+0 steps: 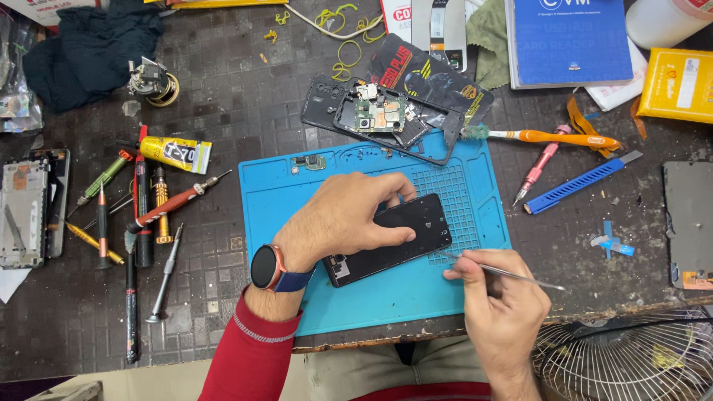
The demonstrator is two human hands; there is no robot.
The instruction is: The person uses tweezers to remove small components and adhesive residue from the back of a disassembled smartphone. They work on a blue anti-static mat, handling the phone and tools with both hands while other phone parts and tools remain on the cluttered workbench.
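The left hand [345,215] presses spread fingers flat on the black rectangular phone body [397,238] lying on the blue silicone work mat [371,297]. The right hand [494,297] pinches thin metal tweezers [505,272], tip touching the phone's right edge.

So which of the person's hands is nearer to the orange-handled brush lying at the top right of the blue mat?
Right. The right hand sits below the orange-handled brush, holding thin metal tweezers. The left hand lies farther left, pressing the black phone.
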